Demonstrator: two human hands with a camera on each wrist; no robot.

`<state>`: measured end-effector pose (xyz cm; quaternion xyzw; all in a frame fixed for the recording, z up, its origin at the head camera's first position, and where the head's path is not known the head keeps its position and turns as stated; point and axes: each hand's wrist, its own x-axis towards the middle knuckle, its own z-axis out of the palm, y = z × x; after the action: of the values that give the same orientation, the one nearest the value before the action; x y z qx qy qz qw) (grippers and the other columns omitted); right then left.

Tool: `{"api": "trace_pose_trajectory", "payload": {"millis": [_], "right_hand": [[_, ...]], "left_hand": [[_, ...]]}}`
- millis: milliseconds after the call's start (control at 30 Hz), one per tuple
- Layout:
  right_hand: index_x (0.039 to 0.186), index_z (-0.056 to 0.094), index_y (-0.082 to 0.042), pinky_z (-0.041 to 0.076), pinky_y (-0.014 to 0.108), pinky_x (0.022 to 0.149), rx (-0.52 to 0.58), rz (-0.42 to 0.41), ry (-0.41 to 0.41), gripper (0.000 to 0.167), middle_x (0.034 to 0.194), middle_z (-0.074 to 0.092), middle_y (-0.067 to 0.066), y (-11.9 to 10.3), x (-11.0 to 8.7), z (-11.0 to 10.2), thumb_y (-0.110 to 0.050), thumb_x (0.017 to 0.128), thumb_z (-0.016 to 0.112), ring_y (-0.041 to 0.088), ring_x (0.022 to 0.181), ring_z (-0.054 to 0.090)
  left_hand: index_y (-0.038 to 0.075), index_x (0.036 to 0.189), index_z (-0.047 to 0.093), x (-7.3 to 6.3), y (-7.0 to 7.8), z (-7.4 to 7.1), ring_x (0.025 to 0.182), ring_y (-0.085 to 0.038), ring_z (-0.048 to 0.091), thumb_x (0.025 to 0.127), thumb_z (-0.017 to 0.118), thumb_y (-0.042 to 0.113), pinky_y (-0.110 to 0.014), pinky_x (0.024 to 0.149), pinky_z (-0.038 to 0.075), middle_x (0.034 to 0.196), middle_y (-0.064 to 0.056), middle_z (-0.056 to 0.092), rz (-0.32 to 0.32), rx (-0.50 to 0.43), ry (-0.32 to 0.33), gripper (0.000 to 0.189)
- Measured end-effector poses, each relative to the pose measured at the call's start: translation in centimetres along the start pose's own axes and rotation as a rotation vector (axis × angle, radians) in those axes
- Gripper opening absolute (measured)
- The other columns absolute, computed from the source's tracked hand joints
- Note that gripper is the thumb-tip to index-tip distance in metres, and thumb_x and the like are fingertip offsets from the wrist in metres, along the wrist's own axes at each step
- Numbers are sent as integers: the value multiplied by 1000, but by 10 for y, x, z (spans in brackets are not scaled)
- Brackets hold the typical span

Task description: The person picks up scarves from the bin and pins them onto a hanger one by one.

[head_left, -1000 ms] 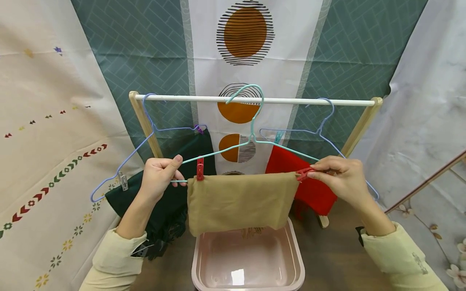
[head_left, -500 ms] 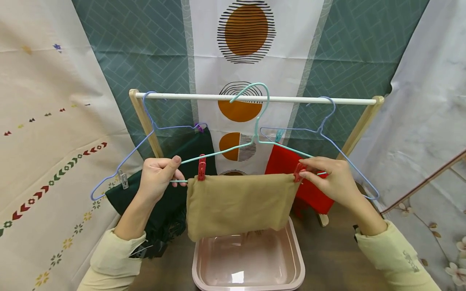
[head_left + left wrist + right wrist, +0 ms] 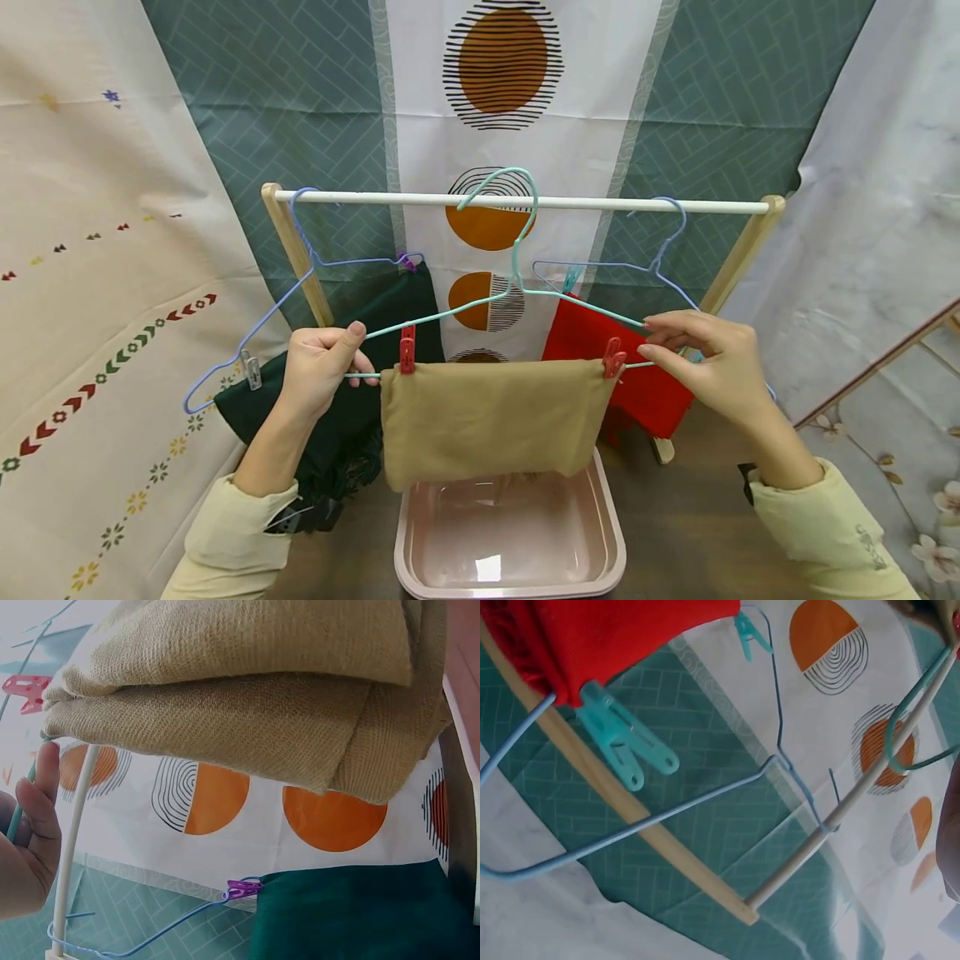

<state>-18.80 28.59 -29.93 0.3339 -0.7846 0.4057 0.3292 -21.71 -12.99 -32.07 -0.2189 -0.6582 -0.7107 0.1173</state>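
Note:
A mint-green hanger (image 3: 442, 314) is held up before me, its hook overlapping the rack's white rod in the head view. My left hand (image 3: 318, 371) grips its left end, thumb uppermost. Fingers and thumb of my right hand (image 3: 708, 358) close round the right end. From the lower bar hangs a folded tan cloth (image 3: 495, 421), its layers visible from below in the left wrist view. One red clothespin (image 3: 407, 350) pins the cloth at left; another red clothespin (image 3: 613, 360) sits tilted at its right corner. The right wrist view barely catches the hand.
The rack's white rod (image 3: 600, 202) carries two blue hangers. A dark green cloth (image 3: 405, 312) is clipped on the left one, a red cloth (image 3: 573, 329) on the right, with teal clothespins (image 3: 626, 739). A pink basin (image 3: 510, 533) stands below on the brown surface.
My right hand has let go of the right red clothespin, which now stays on the cloth, and moved right to the hanger's end. The left hand keeps its grip.

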Motion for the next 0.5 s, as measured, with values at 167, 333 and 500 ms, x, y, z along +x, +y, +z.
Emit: {"api": "trace_pose_trajectory", "payload": {"millis": [167, 333, 500], "right_hand": [[89, 66, 8, 46, 10, 66, -11, 49, -25, 28, 75, 65, 2, 2, -1, -10, 11, 63, 76, 1, 65, 56], [95, 67, 3, 44, 11, 67, -56, 140, -125, 23, 87, 63, -4, 4, 1, -19, 10, 73, 66, 2, 73, 55], [100, 63, -2, 46, 25, 74, 19, 437, -447, 23, 96, 62, 4, 10, 12, -20, -14, 96, 44, 11, 85, 56]], "left_hand": [[-10, 55, 59, -1, -1, 0, 38, -17, 56, 92, 52, 4, -21, 37, 41, 48, -11, 59, 0, 2, -11, 40], [1, 56, 65, -3, -1, -1, 38, -17, 55, 92, 52, 4, -21, 38, 41, 49, -11, 59, 1, -1, -18, 38], [3, 56, 66, -3, -2, -1, 38, -17, 55, 92, 51, 4, -21, 37, 40, 48, -10, 59, 5, -13, -20, 39]]}}
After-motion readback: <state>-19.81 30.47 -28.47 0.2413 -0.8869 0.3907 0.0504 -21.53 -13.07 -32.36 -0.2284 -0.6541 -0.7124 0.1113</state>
